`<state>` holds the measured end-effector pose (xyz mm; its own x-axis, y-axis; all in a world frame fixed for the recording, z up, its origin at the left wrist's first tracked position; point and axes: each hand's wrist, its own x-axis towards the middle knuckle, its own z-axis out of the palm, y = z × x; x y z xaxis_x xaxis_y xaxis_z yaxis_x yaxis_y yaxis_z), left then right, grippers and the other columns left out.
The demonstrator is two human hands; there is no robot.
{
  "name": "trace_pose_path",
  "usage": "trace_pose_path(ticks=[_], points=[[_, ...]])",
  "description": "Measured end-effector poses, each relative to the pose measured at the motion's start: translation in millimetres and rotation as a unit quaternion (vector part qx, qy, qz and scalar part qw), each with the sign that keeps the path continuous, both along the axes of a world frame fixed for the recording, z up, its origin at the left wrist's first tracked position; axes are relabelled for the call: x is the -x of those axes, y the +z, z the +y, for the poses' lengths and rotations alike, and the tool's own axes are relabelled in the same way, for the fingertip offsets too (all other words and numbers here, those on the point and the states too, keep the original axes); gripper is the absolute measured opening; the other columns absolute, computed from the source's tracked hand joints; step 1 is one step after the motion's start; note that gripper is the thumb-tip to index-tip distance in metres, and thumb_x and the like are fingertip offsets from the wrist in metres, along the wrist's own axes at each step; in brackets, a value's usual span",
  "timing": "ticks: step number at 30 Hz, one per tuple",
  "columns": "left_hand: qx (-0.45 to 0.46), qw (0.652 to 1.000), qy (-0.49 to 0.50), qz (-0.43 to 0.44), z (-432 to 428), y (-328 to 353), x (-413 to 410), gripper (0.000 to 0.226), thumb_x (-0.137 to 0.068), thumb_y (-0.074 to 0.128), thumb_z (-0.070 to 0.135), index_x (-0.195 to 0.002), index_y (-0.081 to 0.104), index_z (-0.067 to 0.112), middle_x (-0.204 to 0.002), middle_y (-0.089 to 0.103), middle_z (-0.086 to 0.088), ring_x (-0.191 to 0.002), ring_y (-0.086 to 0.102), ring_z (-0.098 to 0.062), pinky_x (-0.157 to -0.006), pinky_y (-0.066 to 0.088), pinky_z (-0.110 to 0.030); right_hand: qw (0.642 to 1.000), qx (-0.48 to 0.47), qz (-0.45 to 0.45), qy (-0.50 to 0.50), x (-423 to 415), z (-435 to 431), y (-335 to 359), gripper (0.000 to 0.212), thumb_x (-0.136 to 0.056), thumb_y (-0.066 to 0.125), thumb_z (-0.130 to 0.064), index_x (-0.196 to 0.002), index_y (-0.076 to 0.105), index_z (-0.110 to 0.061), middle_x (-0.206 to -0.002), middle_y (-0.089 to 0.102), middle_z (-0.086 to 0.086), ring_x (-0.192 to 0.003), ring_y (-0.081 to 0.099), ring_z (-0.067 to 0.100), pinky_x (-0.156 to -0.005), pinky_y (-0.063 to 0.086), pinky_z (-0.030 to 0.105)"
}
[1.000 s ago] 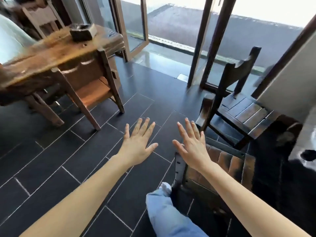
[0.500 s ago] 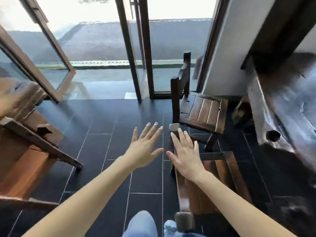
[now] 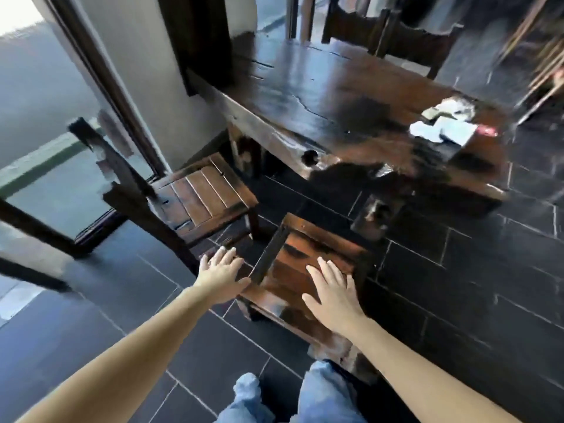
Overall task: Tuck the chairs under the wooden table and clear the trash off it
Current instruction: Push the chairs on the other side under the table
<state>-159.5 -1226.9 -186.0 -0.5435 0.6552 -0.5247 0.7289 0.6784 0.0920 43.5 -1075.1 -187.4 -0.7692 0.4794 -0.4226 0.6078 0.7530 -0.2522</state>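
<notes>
Now that the head has swung right, away from the glass door [image 3: 52,123], which has slid to the left edge, the dark wooden bench [image 3: 320,87] fills the upper right instead of just showing at the margin. The frame is motion-blurred.

Left chair [image 3: 201,193]: stands on the floor [image 3: 457,270] near the bench's left end. Its seat faces the bench and is not yet under it.

Left hand [image 3: 221,274]: flat, fingers [image 3: 225,257] spread wide and holding nothing, same as half a second ago. It hovers over the gap between the two chairs, thumb just beside the near chair's left edge.

Near chair [image 3: 302,257]: directly in front of the person and apart from the bench edge, so also untucked.

Right hand [image 3: 334,296]: flat and spread, empty, over the near chair's seat. Cannot tell whether it touches.

Trash [image 3: 444,129]: white crumpled papers with a small red item [image 3: 486,131] too blurred to name, on the bench top near its right end and well away from both hands.

Far chairs [image 3: 406,38]: two dark backs behind the bench, seemingly close in.

Judgement: the turn puts both task targets in reach of view. The near chair looks like the first thing to push in, and nothing is done yet.
</notes>
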Motion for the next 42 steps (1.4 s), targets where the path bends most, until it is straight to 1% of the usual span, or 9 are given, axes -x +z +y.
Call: trace_pose_path(ticks=[3, 5, 10, 13, 16, 20, 27, 31, 42], points=[[0.045, 0.997, -0.068, 0.020, -8, -15, 0, 0.039, -0.088, 0.047, 0.054, -0.124, 0.054, 0.040, -0.146, 0.032, 0.011, -0.143, 0.012, -0.021, -0.113, 0.016, -0.045, 0.986, 0.044, -0.089, -0.134, -58, -14, -22, 0.049, -0.092, 0.045, -0.044, -0.139, 0.041, -0.027, -0.147, 0.043, -0.001, -0.136, 0.037, 0.023, -0.111, 0.028, 0.050], [0.025, 0.995, -0.090, 0.045, -5, -17, 6, 0.030, -0.088, 0.048, 0.045, -0.115, 0.058, 0.039, -0.131, 0.045, 0.012, -0.133, 0.024, -0.020, -0.101, 0.027, -0.045, 0.976, 0.031, -0.049, -0.211, -85, -26, -30, 0.035, -0.087, 0.050, -0.039, -0.120, 0.059, -0.028, -0.121, 0.064, -0.004, -0.116, 0.056, 0.021, -0.092, 0.047, 0.037], [-0.093, 0.994, 0.057, 0.004, 12, -17, 23, 0.021, -0.085, 0.047, 0.026, -0.090, 0.065, 0.036, -0.096, 0.061, 0.011, -0.117, 0.045, -0.021, -0.092, 0.033, -0.041, 0.932, -0.088, 0.087, -0.341, -93, -53, -46, 0.011, -0.072, 0.063, -0.022, -0.078, 0.064, -0.030, -0.090, 0.065, -0.014, -0.099, 0.057, 0.017, -0.078, 0.049, 0.037], [-0.107, 0.989, 0.103, -0.007, 13, -24, 31, 0.018, -0.084, 0.051, 0.027, -0.086, 0.067, 0.036, -0.097, 0.068, 0.006, -0.112, 0.052, -0.024, -0.088, 0.037, -0.039, 0.904, -0.095, 0.099, -0.405, -85, -58, -43, 0.013, -0.070, 0.063, -0.019, -0.059, 0.057, -0.024, -0.073, 0.060, -0.011, -0.084, 0.054, 0.019, -0.056, 0.043, 0.028], [-0.117, 0.991, 0.058, 0.033, 10, -34, 34, 0.012, -0.082, 0.057, 0.028, -0.080, 0.067, 0.034, -0.091, 0.068, 0.005, -0.104, 0.054, -0.024, -0.083, 0.039, -0.037, 0.887, -0.082, 0.097, -0.444, -76, -54, -41, 0.013, -0.072, 0.061, -0.020, -0.060, 0.056, -0.021, -0.070, 0.058, -0.009, -0.082, 0.051, 0.015, -0.047, 0.038, 0.025], [-0.208, 0.973, 0.091, 0.043, 11, -41, 30, 0.008, -0.080, 0.062, 0.023, -0.077, 0.067, 0.029, -0.071, 0.057, 0.004, -0.090, 0.059, -0.026, -0.071, 0.045, -0.034, 0.882, -0.099, 0.090, -0.451, -75, -55, -43, 0.012, -0.071, 0.062, -0.018, -0.060, 0.056, -0.019, -0.064, 0.054, -0.008, -0.078, 0.053, 0.014, -0.044, 0.033, 0.023], [-0.244, 0.964, 0.102, 0.032, 37, -49, 45, 0.012, -0.081, 0.061, 0.024, -0.082, 0.068, 0.034, -0.085, 0.069, 0.005, -0.090, 0.062, -0.022, -0.064, 0.042, -0.029, 0.881, -0.105, 0.085, -0.452, -60, -28, -36, 0.014, -0.072, 0.067, -0.015, -0.061, 0.061, -0.022, -0.056, 0.039, -0.013, -0.071, 0.052, 0.014, -0.045, 0.029, 0.021], [-0.252, 0.963, 0.097, 0.022, 58, -45, 52, 0.010, -0.082, 0.060, 0.024, -0.085, 0.068, 0.030, -0.087, 0.069, 0.004, -0.091, 0.062, -0.023, -0.066, 0.046, -0.031, 0.885, -0.108, 0.075, -0.447, -49, -2, -31, 0.012, -0.076, 0.064, -0.017, -0.066, 0.065, -0.024, -0.058, 0.033, -0.015, -0.069, 0.047, 0.014, -0.052, 0.039, 0.027], [-0.267, 0.958, 0.104, 0.022, 121, -49, 65, 0.014, -0.087, 0.056, 0.029, -0.090, 0.069, 0.033, -0.089, 0.070, 0.007, -0.090, 0.062, -0.023, -0.066, 0.047, -0.032, 0.908, -0.123, 0.037, -0.398, -31, 85, -34, 0.010, -0.086, 0.060, -0.030, -0.081, 0.068, -0.027, -0.076, 0.053, -0.011, -0.077, 0.048, 0.007, -0.059, 0.044, 0.021]])
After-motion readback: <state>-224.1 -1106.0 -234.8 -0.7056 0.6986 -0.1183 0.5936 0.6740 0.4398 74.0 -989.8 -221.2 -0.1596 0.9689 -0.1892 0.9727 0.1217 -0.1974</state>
